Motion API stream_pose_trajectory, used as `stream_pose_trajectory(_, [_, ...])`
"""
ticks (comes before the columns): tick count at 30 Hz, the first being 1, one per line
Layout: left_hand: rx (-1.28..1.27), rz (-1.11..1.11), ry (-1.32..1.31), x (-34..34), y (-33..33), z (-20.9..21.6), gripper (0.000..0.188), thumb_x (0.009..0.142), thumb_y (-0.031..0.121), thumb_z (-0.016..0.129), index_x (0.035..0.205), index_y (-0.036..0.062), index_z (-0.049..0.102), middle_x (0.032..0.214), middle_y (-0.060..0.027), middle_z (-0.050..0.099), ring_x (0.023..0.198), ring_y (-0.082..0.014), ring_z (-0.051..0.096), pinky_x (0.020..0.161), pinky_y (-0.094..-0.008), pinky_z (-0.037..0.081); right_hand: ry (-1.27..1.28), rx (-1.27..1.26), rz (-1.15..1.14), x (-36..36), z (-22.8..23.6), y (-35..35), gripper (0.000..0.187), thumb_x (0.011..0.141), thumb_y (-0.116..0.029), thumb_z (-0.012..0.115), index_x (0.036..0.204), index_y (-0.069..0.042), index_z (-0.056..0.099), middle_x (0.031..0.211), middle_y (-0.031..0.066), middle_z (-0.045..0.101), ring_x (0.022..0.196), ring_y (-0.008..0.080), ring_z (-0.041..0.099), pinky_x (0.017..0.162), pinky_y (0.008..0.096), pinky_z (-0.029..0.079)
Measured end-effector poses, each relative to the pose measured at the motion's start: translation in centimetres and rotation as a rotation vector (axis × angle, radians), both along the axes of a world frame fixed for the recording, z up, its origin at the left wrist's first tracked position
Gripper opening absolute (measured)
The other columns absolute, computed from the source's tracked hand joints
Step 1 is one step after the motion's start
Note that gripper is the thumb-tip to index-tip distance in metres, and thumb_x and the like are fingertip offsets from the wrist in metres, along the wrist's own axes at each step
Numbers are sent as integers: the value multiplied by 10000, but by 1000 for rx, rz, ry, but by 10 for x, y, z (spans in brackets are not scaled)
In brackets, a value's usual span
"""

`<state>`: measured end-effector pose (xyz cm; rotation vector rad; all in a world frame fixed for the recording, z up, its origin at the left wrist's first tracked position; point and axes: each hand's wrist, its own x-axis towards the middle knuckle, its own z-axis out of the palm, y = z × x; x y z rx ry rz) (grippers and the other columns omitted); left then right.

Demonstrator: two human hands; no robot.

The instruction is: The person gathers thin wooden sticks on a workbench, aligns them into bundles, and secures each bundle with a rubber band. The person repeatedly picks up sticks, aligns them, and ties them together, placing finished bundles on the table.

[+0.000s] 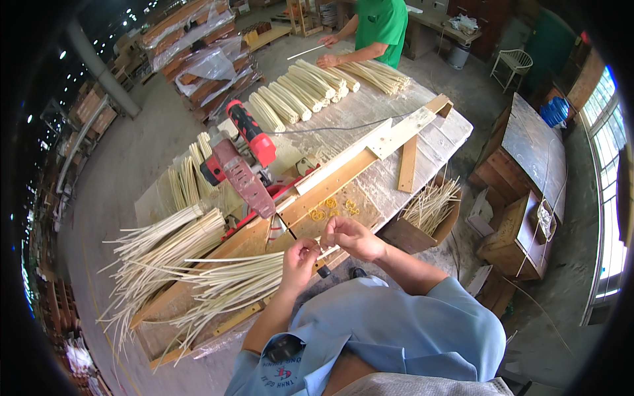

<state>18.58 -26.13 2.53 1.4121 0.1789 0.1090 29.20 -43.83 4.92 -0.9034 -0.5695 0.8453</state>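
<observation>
Close together near the table's front edge, my left hand (300, 263) and my right hand (354, 239) both have their fingers pinched. Whatever is between the fingertips is too small to make out. Just below and to the left lies a loose bundle of long, thin pale sticks (238, 284) in a wooden trough, its right end reaching under my hands. Several yellow rubber bands (318, 214) are scattered on the board beyond my hands. Left of them stands a red and black mitre saw (247, 178), its blade partly hidden behind the guard and fence.
More loose sticks (172, 244) lie left of the saw. Tied bundles (297, 92) line the table's far side, where a person in green (383, 33) handles a stick. A box of offcuts (432, 208) stands at the right edge; a cable (330, 130) crosses the table.
</observation>
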Motion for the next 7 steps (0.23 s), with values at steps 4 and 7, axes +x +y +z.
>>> stream_pose_trajectory(4, [166, 107, -36, 11, -10, 5, 40, 948, 2, 606, 912, 18, 596, 859, -31, 626, 769, -76, 586, 678, -233, 473, 347, 331, 104, 4, 15, -20, 113, 1004, -47, 532, 1113, -55, 558, 812, 87, 624, 689, 159, 600, 717, 338, 467])
stream_pose_trajectory(7, [387, 117, -74, 16, -9, 6, 46, 956, 15, 598, 912, 21, 585, 885, -52, 648, 782, -105, 627, 666, -251, 494, 301, 125, 192, 15, 5, -44, 177, 998, -110, 562, 1162, -47, 550, 739, 175, 676, 431, 180, 522, 629, 370, 500])
